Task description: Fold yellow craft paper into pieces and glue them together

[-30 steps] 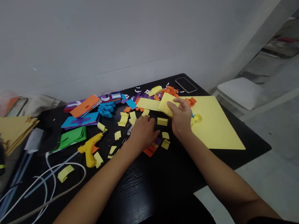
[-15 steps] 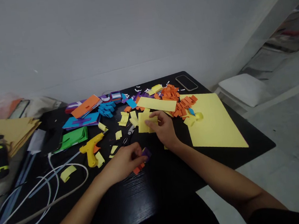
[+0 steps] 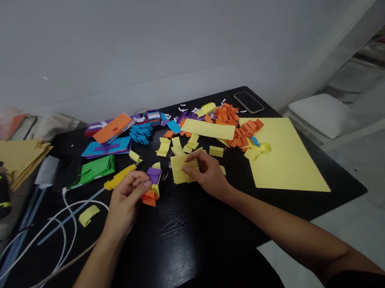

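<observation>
Between thumb and fingers, my left hand (image 3: pixel 126 203) pinches a small folded-paper piece (image 3: pixel 154 175) with purple, yellow and orange parts. Its orange end hangs below the fingertips. My right hand (image 3: pixel 207 172) grips folded yellow paper (image 3: pixel 178 169), with thumb and fingers closed over its right side. The two hands are apart, both low over the black table. Behind the yellow paper lie several curled yellow paper pieces (image 3: pixel 163 147). A pair of scissors (image 3: pixel 164 176) is mostly hidden between the hands. Partly covered by my left hand is a yellow glue gun (image 3: pixel 119 176).
A large yellow sheet (image 3: pixel 284 162) lies on the right of the table, with orange folded strips (image 3: pixel 243 134) at its edge. Stacked blue (image 3: pixel 106 147), green (image 3: pixel 95 169) and orange paper (image 3: pixel 113 128) sit at left. White cables (image 3: pixel 65 240) loop at front left; a phone (image 3: pixel 249 102) lies at back right.
My left hand has moved left and turned, bringing the purple, yellow and orange piece into clearer view. My right hand has shifted slightly left and down with the yellow paper.
</observation>
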`<state>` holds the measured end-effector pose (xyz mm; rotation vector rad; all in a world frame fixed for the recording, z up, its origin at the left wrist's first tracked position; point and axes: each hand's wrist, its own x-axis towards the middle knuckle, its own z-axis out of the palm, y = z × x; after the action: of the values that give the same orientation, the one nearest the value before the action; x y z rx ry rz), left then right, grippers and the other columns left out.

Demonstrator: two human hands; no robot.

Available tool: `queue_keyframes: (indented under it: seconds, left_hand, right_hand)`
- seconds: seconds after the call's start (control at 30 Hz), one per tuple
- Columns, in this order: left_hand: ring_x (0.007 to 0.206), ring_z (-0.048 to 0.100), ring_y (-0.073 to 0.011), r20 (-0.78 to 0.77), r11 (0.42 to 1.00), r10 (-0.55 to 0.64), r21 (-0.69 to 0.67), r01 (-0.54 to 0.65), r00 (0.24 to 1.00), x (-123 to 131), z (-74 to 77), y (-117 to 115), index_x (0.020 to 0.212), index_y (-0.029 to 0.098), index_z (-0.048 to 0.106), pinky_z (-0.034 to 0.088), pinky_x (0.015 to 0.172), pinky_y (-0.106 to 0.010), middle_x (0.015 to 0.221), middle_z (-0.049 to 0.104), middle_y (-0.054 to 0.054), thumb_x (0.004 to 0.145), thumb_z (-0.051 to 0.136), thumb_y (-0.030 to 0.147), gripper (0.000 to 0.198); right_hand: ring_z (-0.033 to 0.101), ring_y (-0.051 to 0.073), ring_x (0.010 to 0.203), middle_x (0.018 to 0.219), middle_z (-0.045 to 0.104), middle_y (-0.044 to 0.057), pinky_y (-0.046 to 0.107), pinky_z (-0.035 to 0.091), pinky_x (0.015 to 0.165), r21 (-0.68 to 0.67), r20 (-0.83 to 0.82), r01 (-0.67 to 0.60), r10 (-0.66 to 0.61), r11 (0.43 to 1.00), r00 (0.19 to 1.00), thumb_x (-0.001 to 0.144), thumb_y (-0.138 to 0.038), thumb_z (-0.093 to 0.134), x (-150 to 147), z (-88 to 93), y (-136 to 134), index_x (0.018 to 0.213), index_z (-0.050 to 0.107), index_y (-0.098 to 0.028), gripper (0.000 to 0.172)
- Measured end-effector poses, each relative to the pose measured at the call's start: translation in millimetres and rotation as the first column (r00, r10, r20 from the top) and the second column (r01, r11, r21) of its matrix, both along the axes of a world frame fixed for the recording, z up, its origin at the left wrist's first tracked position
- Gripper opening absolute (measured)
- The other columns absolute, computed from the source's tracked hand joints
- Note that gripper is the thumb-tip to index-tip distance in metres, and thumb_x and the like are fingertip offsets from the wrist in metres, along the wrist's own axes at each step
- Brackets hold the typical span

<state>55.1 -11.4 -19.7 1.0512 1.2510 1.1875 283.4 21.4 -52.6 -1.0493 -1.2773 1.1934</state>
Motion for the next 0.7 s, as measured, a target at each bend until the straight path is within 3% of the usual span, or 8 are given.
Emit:
queue_keyframes:
  seconds: [0.1, 0.3, 0.47, 0.57, 0.7]
  left_hand:
    - [0.065, 0.058, -0.0155, 0.021, 0.999, -0.021, -0.033, 0.022, 1.0, 0, -1.2, -3, 0.092, 0.022, 0.073, 0.044, 0.057, -0.025, 0.077, 0.064, 0.0, 0.082, 0.076, 0.041, 0.021]
    - [0.066, 0.057, -0.0136, -0.187, 0.994, -0.023, 0.103, 0.043, 0.982, 10, -1.0, -8, 0.088, 0.021, 0.07, 0.046, 0.062, -0.024, 0.075, 0.064, 0.002, 0.077, 0.084, 0.036, 0.022]
    - [0.062, 0.059, -0.0113, -0.046, 0.995, 0.016, 0.095, -0.011, 0.999, 25, -0.8, -10, 0.088, 0.023, 0.057, 0.048, 0.064, -0.022, 0.066, 0.063, 0.007, 0.073, 0.087, 0.032, 0.035]
    - [0.074, 0.068, -0.0148, -0.028, 1.0, 0.011, 0.012, -0.01, 1.0, 27, -3.0, -9, 0.099, 0.022, 0.064, 0.054, 0.073, -0.025, 0.074, 0.07, 0.003, 0.073, 0.088, 0.033, 0.037]
    - [0.071, 0.067, -0.0139, -0.087, 0.999, 0.036, 0.002, -0.036, 0.996, 22, -7.3, -10, 0.088, 0.02, 0.073, 0.054, 0.07, -0.024, 0.074, 0.071, 0.002, 0.075, 0.087, 0.035, 0.024]
  right_hand:
    - [0.065, 0.017, 0.072, 0.083, 0.068, 0.001, 0.03, 0.053, 0.064, -0.025, -0.004, -0.05, 0.05, 0.998, 0.999, 0.083, -0.038, 0.076, -2, 0.7, -4, 0.096, 0.066, -0.024, 0.021]
    - [0.068, 0.019, 0.073, 0.085, 0.07, 0.001, 0.031, 0.055, 0.066, -0.043, 0.04, -0.087, 0.088, 0.995, 0.995, 0.085, -0.034, 0.076, -4, -2.2, -10, 0.1, 0.068, -0.025, 0.019]
    - [0.068, 0.019, 0.073, 0.083, 0.071, 0.001, 0.032, 0.057, 0.066, -0.005, 0.096, -0.099, 0.099, 0.995, 0.99, 0.087, -0.036, 0.075, -5, -5.0, -14, 0.101, 0.069, -0.025, 0.019]
    - [0.069, 0.019, 0.074, 0.085, 0.072, 0.002, 0.032, 0.057, 0.067, 0.023, 0.122, -0.112, 0.108, 0.993, 0.987, 0.088, -0.035, 0.073, -6, -4.3, -16, 0.102, 0.069, -0.025, 0.018]
    - [0.069, 0.019, 0.076, 0.089, 0.073, 0.003, 0.032, 0.057, 0.069, 0.062, 0.159, -0.116, 0.105, 0.991, 0.982, 0.089, -0.033, 0.073, -6, -3.1, -17, 0.103, 0.07, -0.025, 0.016]
